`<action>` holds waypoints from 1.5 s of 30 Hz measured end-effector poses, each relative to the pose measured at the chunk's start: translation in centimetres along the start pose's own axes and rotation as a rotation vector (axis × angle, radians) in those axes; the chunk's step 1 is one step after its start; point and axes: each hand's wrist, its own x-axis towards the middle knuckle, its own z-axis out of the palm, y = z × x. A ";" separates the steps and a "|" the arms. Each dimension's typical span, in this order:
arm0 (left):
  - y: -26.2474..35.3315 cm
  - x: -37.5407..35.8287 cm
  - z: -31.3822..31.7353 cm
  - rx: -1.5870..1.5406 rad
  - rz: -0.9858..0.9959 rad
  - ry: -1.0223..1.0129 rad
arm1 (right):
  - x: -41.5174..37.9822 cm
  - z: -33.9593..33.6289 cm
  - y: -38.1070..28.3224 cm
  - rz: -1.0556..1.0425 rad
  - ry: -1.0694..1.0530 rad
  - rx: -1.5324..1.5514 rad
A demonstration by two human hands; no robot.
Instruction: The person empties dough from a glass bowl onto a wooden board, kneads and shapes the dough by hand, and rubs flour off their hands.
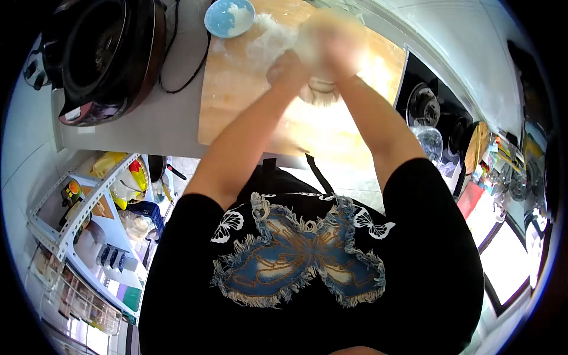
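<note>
A wooden board point(228, 103) lies on the counter, dusted with white flour point(272, 40). My left hand point(289, 68) is low over its middle, fingers curled; what they hold, if anything, is hidden. To its right, my right hand point(342, 56) is smeared by motion against a pale round thing point(310, 36), too blurred to identify. Just below and between both hands sits a pale, dough-like lump point(320, 93). At the board's top left edge stands a light blue bowl point(216, 21) with white powder in it.
A large black appliance point(109, 53) stands on the counter at the left, with a black cable point(198, 70) beside it. Right of the board is a black stove point(408, 83). Shelves point(89, 204) holding packages are below left. Kitchen items crowd the far right.
</note>
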 end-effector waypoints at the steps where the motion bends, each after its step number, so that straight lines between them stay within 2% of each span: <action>1: 0.0 1.6 -0.9 -0.017 -0.014 -0.187 | 1.0 -0.3 0.4 0.043 -0.202 0.136; 2: -0.1 1.8 -1.5 -0.033 -0.030 -0.374 | 1.5 -1.6 0.4 0.062 -0.295 0.206; 3: 0.5 0.8 -1.9 -0.028 -0.017 -0.366 | 2.0 -2.9 0.4 0.088 -0.388 0.273; 5: 2.0 -2.3 -0.6 0.308 0.241 0.093 | 2.1 -6.9 0.3 0.242 -0.593 0.370; 6: 1.6 -3.2 2.8 0.316 0.350 0.256 | 2.4 -9.0 0.4 0.319 -0.690 0.416; 8: 2.6 -9.3 4.4 0.549 0.513 0.475 | 2.8 -12.1 0.7 0.465 -0.875 0.510; 9: 2.4 -10.9 5.8 0.371 0.547 0.344 | 0.7 -13.9 1.3 0.205 -0.852 0.255; 10: 1.7 -14.7 4.5 0.258 0.662 0.173 | -2.0 -16.0 1.9 -0.056 -0.811 -0.002; 11: 1.0 -16.5 4.4 0.059 0.616 0.150 | -4.1 -17.9 1.6 0.121 -0.745 0.077; 12: 0.1 -16.2 5.3 0.055 0.620 0.151 | -5.9 -19.4 1.5 0.296 -0.671 0.157; 14: -2.5 -14.3 8.5 0.111 0.545 0.295 | -10.9 -18.3 3.2 -0.019 -0.240 0.222; 15: -2.4 -13.1 8.8 0.061 0.423 -0.029 | -11.9 -17.7 2.8 -0.041 -0.155 0.175; 17: -4.3 -10.1 11.5 -0.007 0.459 0.021 | -12.3 -15.9 1.1 -0.039 -0.032 0.094; 18: -5.0 -8.8 12.4 -0.069 0.502 0.068 | -11.3 -14.9 0.3 -0.041 -0.040 0.096; 20: -3.9 -7.1 10.6 -0.051 0.414 0.017 | -8.6 -12.9 -0.7 -0.060 -0.013 0.019; 22: -3.0 -5.3 9.8 -0.085 0.240 0.077 | -5.6 -10.1 -0.8 -0.059 -0.013 0.050; 24: -1.6 -3.5 7.8 -0.171 0.211 0.041 | -3.4 -8.4 -0.9 -0.065 0.036 0.085; 26: -0.3 -1.9 5.9 -0.165 0.101 -0.128 | -2.0 -7.2 -0.5 -0.048 -0.012 0.045; 29: 0.9 -0.6 5.4 -0.071 0.096 -0.026 | 0.5 -5.7 -0.8 -0.014 -0.067 0.011; 31: 1.3 0.1 4.2 -0.075 0.096 -0.084 | 1.4 -6.5 -1.2 0.004 -0.080 0.012; 33: 1.3 0.9 3.2 -0.074 0.113 -0.107 | 3.2 -7.6 -2.1 0.127 -0.450 -0.130; 34: 1.0 1.3 3.4 0.050 0.259 0.041 | 4.1 -6.3 -0.1 0.137 -0.436 -0.128; 35: 0.4 1.3 3.9 0.180 0.401 0.177 | 4.3 -4.4 4.0 0.159 -0.488 0.463; 36: 1.3 0.4 2.4 0.115 0.396 0.077 | 3.0 -4.0 7.4 0.181 -0.509 1.052; 38: 3.7 1.2 1.3 0.182 0.371 -0.069 | 0.7 -13.6 8.3 0.120 -0.450 0.676; 40: 3.0 5.4 4.3 0.143 0.483 0.135 | -5.2 -14.3 10.4 0.289 -0.102 0.545; 41: 2.7 5.1 3.0 -0.253 0.462 -0.213 | -8.5 -14.5 11.3 0.323 -0.156 0.475; 42: 1.9 3.1 0.2 -0.509 0.559 -0.475 | -12.1 -14.4 11.8 0.361 -0.213 0.410; 44: -0.8 2.5 0.6 -0.474 0.406 -0.129 | -19.1 -12.5 12.1 0.257 -0.267 0.122; 45: -6.3 6.1 2.4 -0.416 0.611 0.049 | -22.4 -11.7 11.5 0.259 -0.276 -0.007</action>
